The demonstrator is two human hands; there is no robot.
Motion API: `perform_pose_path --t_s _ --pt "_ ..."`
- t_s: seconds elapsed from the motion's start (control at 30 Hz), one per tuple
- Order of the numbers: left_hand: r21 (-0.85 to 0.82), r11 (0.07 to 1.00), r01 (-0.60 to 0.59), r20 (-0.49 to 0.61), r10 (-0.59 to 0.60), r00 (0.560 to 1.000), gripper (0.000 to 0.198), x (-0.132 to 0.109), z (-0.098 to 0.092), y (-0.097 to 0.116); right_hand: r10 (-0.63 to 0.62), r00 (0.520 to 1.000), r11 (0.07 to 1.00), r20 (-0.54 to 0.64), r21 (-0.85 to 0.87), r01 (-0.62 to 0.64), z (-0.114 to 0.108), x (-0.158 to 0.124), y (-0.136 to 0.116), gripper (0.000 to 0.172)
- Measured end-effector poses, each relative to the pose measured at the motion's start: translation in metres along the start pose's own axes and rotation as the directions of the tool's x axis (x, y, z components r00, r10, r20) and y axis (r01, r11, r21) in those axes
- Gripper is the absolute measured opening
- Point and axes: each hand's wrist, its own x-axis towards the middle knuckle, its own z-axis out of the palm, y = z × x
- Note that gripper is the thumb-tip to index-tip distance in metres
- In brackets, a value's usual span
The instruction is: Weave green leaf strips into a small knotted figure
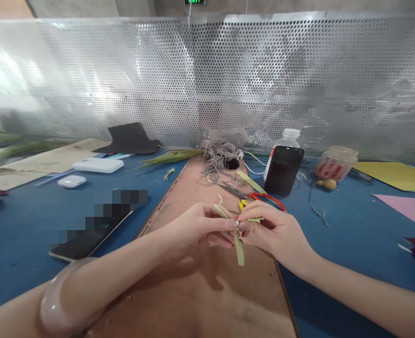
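Note:
Over the brown board, both hands meet and pinch pale green leaf strips (240, 251), which cross each other between the fingertips. My left hand (207, 225) is closed on them from the left, a bangle on its forearm. From the right, my right hand (278, 227) grips the same strips with thumb and fingers. One end hangs below the fingers, and others stick out up to the left and to the right. The fingers hide the crossing itself. Just beyond the right hand lie red-handled scissors (234, 190) and a small yellow object (242, 205).
The brown board (193, 300) spans the blue table (334, 300). A tangled grey cord bundle (219, 157) lies at its far end. A phone (284, 170) leans against a bottle (291, 134), beside a jar (336, 163). Another phone (98, 230) lies left. A perforated metal screen (158, 80) stands behind.

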Motion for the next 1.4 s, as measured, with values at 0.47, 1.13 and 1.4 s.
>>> perform_pose_path --t_s 0.47,1.13,1.4 --pt "0.180 0.965 -0.189 0.012 0.190 0.982 0.019 -0.001 0.007 -0.003 0.009 0.998 0.997 -0.057 -0.080 -0.013 0.001 0.000 -0.001 0.011" --pt "0.756 0.566 -0.330 -0.047 0.549 0.834 0.014 -0.010 0.014 -0.009 -0.059 0.996 0.995 -0.063 0.074 0.063 0.005 -0.006 -0.006 0.010" --pt "0.775 0.530 -0.345 -0.049 0.594 0.803 0.012 -0.013 0.017 -0.008 -0.021 1.000 0.995 -0.020 0.098 0.023 0.004 -0.006 -0.007 0.010"
